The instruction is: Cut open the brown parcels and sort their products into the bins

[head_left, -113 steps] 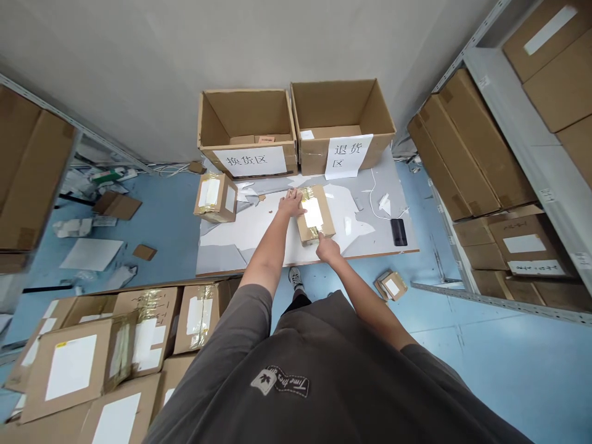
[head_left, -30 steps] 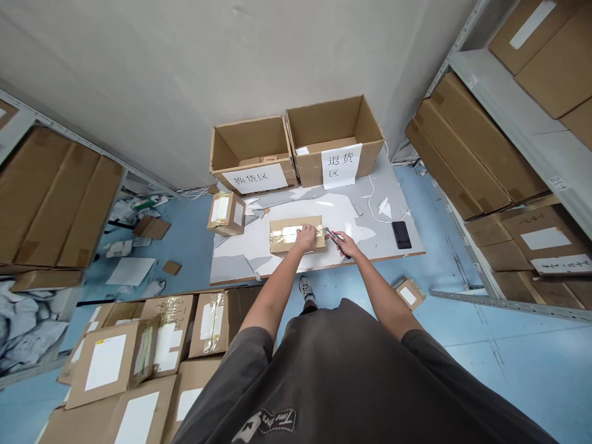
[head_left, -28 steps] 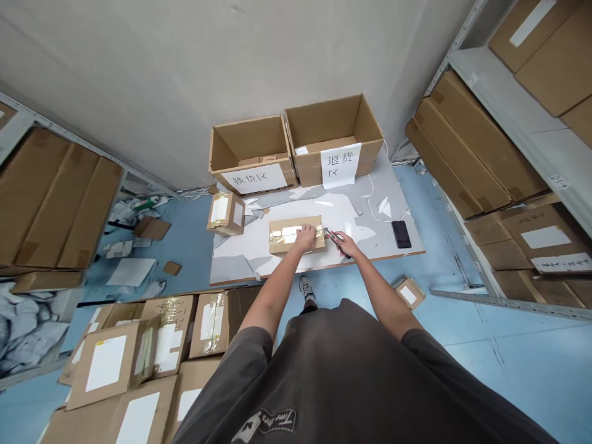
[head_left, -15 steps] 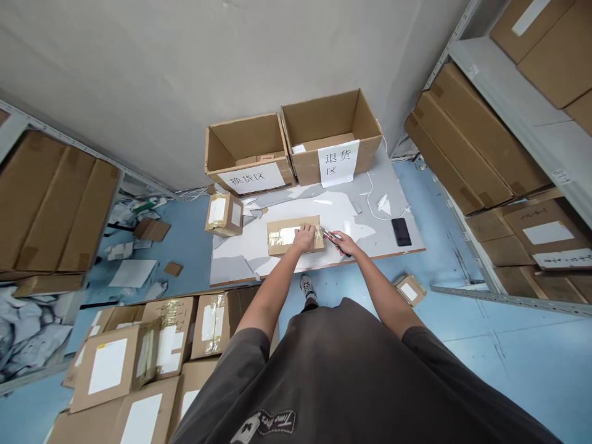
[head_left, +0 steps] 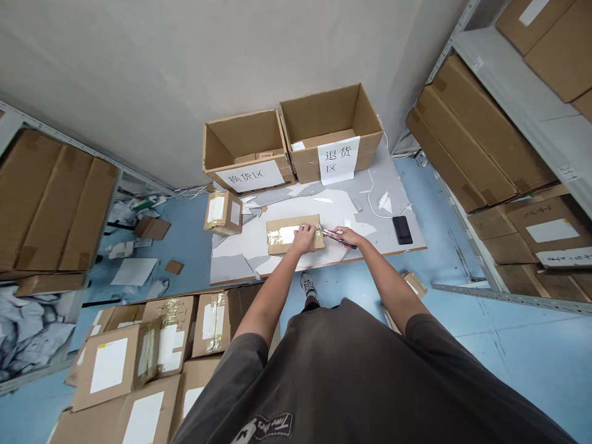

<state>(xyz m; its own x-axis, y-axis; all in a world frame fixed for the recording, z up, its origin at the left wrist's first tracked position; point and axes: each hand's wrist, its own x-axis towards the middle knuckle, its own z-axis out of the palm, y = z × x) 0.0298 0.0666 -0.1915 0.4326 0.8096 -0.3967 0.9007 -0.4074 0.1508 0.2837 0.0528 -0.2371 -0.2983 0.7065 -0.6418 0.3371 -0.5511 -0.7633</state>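
A flat cardboard box (head_left: 274, 242) with a white label and shiny tape lies on the table, close to its front edge. My left hand (head_left: 304, 238) rests on top of this box near its right end, fingers apart and pressing down from above. Closed around a box cutter (head_left: 333, 236) with a black and red body, my right hand (head_left: 349, 236) is just right of the box. The cutter's front end points left and is at the box's taped right end; whether the blade touches cannot be made out.
Two open cartons (head_left: 250, 139) with paper signs stand at the table's back. A small taped box (head_left: 224, 213) is at the left, a black phone (head_left: 402, 230) at the right. Paper scraps and a white cable lie about. Stacked parcels (head_left: 108, 367) fill the lower left; shelves flank both sides.
My right hand has moved slightly right with the box cutter, which now lies at a flatter angle. My left hand stays on the box. The view has shifted a little.
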